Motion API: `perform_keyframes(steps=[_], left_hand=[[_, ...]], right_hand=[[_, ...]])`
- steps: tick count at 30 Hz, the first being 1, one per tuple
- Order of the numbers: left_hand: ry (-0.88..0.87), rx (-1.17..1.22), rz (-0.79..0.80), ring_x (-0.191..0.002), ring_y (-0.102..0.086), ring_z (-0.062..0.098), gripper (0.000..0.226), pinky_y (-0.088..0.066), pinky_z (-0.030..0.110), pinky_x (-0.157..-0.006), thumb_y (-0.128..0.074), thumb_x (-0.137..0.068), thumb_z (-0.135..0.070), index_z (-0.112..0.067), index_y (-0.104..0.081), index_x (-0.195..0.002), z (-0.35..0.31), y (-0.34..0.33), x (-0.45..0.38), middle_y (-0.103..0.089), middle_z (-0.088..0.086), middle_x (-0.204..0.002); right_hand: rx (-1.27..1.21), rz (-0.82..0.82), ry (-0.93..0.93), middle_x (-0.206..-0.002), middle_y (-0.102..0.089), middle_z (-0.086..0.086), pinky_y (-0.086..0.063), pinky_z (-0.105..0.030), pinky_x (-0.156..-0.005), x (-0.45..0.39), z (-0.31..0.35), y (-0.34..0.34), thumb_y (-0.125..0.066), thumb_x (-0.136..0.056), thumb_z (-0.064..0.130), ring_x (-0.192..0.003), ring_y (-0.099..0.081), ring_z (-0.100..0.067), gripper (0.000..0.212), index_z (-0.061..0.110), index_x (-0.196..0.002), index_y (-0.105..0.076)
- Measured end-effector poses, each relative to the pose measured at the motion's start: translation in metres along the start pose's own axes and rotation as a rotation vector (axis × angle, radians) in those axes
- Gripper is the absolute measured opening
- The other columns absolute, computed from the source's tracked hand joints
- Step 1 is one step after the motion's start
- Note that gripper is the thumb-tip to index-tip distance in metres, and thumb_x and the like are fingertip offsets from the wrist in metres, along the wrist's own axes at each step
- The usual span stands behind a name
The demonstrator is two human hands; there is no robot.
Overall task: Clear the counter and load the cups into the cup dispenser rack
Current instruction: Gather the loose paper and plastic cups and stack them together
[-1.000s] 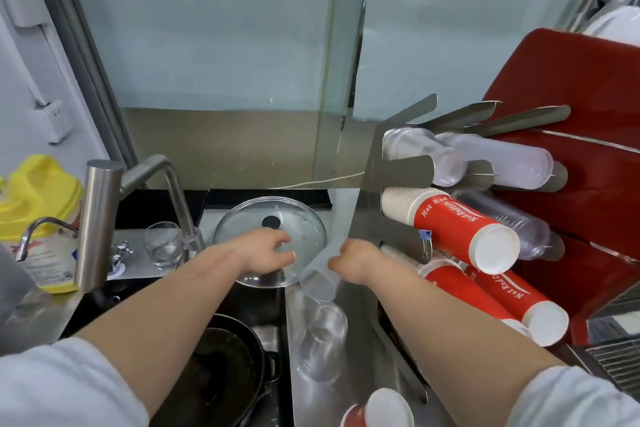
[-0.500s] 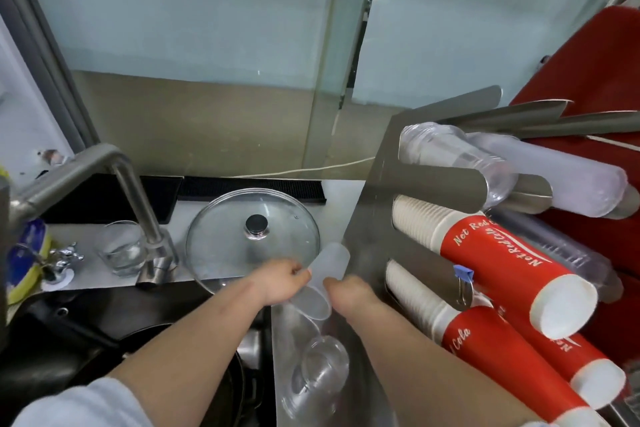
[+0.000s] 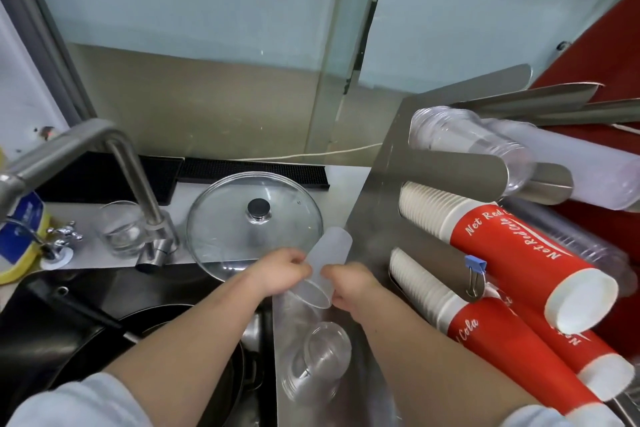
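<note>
Both hands, left hand (image 3: 282,272) and right hand (image 3: 349,284), clamp a frosted plastic cup (image 3: 323,269) just left of the steel cup dispenser rack (image 3: 377,218). Best to hold lightly, avoid crushing, and feed it straight into a clear-cup slot.

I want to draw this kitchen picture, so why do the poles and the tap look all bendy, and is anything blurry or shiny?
In the head view, the wide lens bows the window frame and tap near the edges; the glass lid carries pale glare; the frosted cup and both hands, left and right, look slightly soft.
</note>
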State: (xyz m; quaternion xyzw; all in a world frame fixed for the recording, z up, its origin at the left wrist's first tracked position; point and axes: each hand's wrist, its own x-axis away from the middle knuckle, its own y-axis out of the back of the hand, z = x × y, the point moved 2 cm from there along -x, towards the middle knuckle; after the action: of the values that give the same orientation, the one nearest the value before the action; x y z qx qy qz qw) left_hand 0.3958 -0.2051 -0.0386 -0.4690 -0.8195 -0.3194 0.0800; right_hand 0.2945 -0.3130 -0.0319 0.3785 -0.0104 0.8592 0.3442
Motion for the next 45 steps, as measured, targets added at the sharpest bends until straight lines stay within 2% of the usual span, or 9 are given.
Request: perform_keyframes(steps=[4,7,13,16,19,24,33,40,45], left_hand=[[-0.032,0.045,0.024,-0.097,-0.069,0.022,0.054,-0.053,0.044,-0.093,-0.057,-0.061,-0.044,-0.022,-0.066,-0.110,0.004,0.002,0.007,-0.073,0.002,-0.103],[-0.060,0.084,0.014,-0.093,-0.069,0.017,0.044,-0.054,0.034,-0.090,-0.063,-0.080,-0.022,-0.020,-0.060,-0.124,0.000,0.004,0.016,-0.071,-0.001,-0.104],[-0.118,0.095,-0.013,-0.102,-0.067,0.020,0.056,-0.053,0.030,-0.086,-0.066,-0.087,-0.007,-0.017,-0.046,-0.138,0.000,0.007,0.027,-0.063,0.007,-0.116],[-0.119,0.089,-0.035,-0.104,-0.063,0.020,0.053,-0.051,0.030,-0.092,-0.064,-0.088,-0.004,-0.014,-0.046,-0.136,0.003,0.006,0.029,-0.060,0.007,-0.118],[-0.108,0.104,-0.066,-0.102,-0.059,0.018,0.047,-0.048,0.019,-0.082,-0.065,-0.088,-0.003,-0.015,-0.047,-0.130,0.006,0.003,0.032,-0.058,0.006,-0.116],[-0.112,0.104,-0.056,-0.107,-0.062,0.021,0.056,-0.050,0.031,-0.092,-0.067,-0.085,-0.004,-0.019,-0.043,-0.134,0.014,-0.003,0.033,-0.058,0.000,-0.109],[-0.111,0.110,-0.058,-0.106,-0.062,0.019,0.052,-0.052,0.031,-0.089,-0.071,-0.082,-0.007,-0.026,-0.046,-0.125,0.025,-0.006,0.031,-0.059,0.000,-0.112],[-0.114,0.125,-0.058,-0.091,-0.061,0.010,0.048,-0.050,0.021,-0.076,-0.069,-0.082,-0.003,-0.025,-0.048,-0.121,0.025,-0.014,0.037,-0.057,-0.010,-0.101],[-0.111,0.088,-0.068,-0.099,-0.062,0.015,0.050,-0.047,0.013,-0.070,-0.069,-0.083,-0.005,-0.023,-0.049,-0.125,0.020,-0.019,0.044,-0.057,-0.008,-0.102]], right_hand=[[0.012,0.070,0.045,-0.104,-0.070,-0.017,-0.056,-0.044,-0.085,0.009,-0.002,0.001,-0.071,-0.065,0.006,-0.094,-0.069,-0.033,0.045,0.006,-0.110,-0.063],[0.126,0.112,0.117,-0.101,-0.072,-0.011,-0.057,-0.054,-0.082,-0.006,-0.009,0.003,-0.074,-0.037,0.016,-0.090,-0.071,-0.030,0.075,0.013,-0.111,-0.062],[0.155,0.097,0.214,-0.100,-0.073,-0.003,-0.057,-0.046,-0.084,-0.041,-0.021,0.005,-0.076,-0.027,0.026,-0.090,-0.071,-0.022,0.088,0.014,-0.112,-0.060],[0.138,0.070,0.265,-0.106,-0.069,-0.003,-0.055,-0.046,-0.088,0.002,-0.003,0.004,-0.076,-0.030,0.024,-0.098,-0.067,-0.022,0.084,0.018,-0.111,-0.054],[0.154,0.116,0.268,-0.110,-0.065,-0.003,-0.054,-0.047,-0.090,0.020,0.000,0.003,-0.076,-0.041,0.016,-0.103,-0.064,-0.023,0.080,0.028,-0.115,-0.047],[0.256,0.095,0.319,-0.110,-0.065,-0.002,-0.055,-0.042,-0.089,0.025,-0.002,0.001,-0.080,-0.056,0.004,-0.102,-0.063,-0.021,0.076,0.023,-0.122,-0.047],[0.498,0.077,0.326,-0.111,-0.061,0.000,-0.050,-0.031,-0.083,0.023,-0.004,0.000,-0.081,-0.062,0.006,-0.104,-0.059,-0.019,0.072,0.022,-0.123,-0.048],[0.700,0.104,0.340,-0.073,-0.059,0.007,-0.047,-0.029,-0.064,0.019,-0.006,-0.001,-0.073,-0.052,0.012,-0.071,-0.058,-0.012,0.034,0.025,-0.081,-0.062],[0.899,0.149,0.354,-0.083,-0.058,0.006,-0.051,-0.031,-0.077,0.026,-0.002,-0.004,-0.069,-0.068,0.026,-0.079,-0.055,-0.012,0.017,0.029,-0.072,-0.052]])
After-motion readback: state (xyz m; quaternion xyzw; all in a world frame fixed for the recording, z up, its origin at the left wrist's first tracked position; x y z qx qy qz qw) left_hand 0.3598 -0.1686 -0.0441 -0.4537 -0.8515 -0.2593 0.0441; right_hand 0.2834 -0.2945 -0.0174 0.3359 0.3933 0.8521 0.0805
